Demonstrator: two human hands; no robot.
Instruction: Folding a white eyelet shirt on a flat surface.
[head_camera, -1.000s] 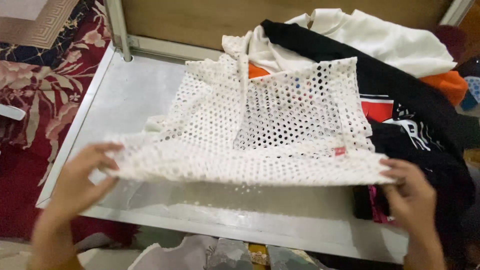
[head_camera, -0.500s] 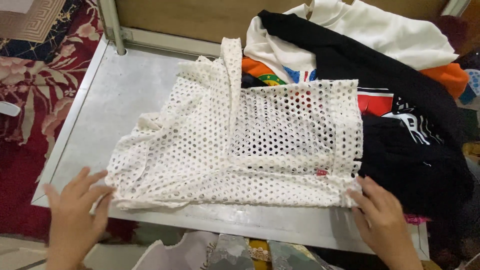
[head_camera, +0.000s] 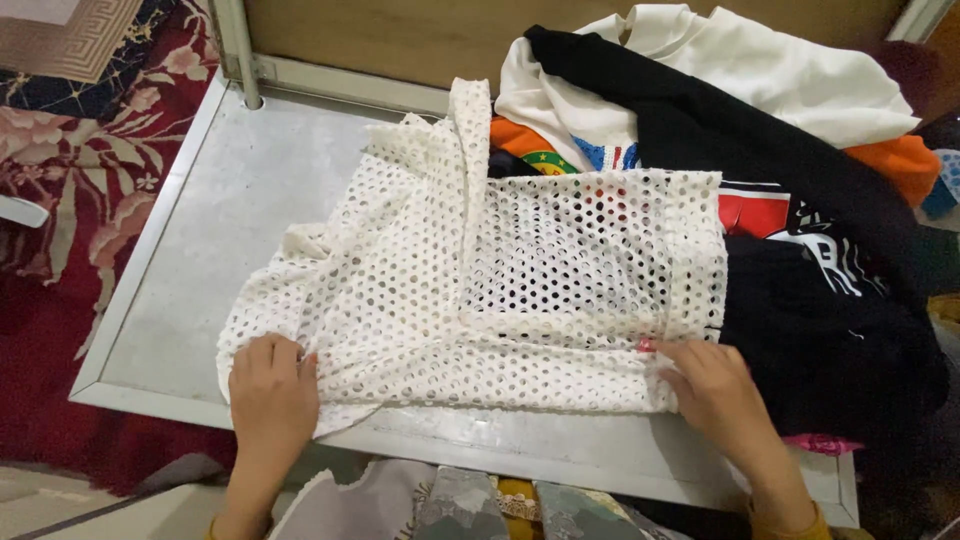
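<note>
Soft, even indoor light is falling from above, leaving only faint shadows under the white mesh garment (head_camera: 480, 290). A dull sheen is showing on the grey metal surface (head_camera: 270, 170). The black clothing (head_camera: 830, 330) is losing detail in darkness, and edges are looking slightly soft.

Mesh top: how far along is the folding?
Done: the white mesh top lies spread on the metal table. In hand: left hand and right hand press on its near hem corners. Left: no fold across the body shows; the clothes pile sits unfolded.
</note>
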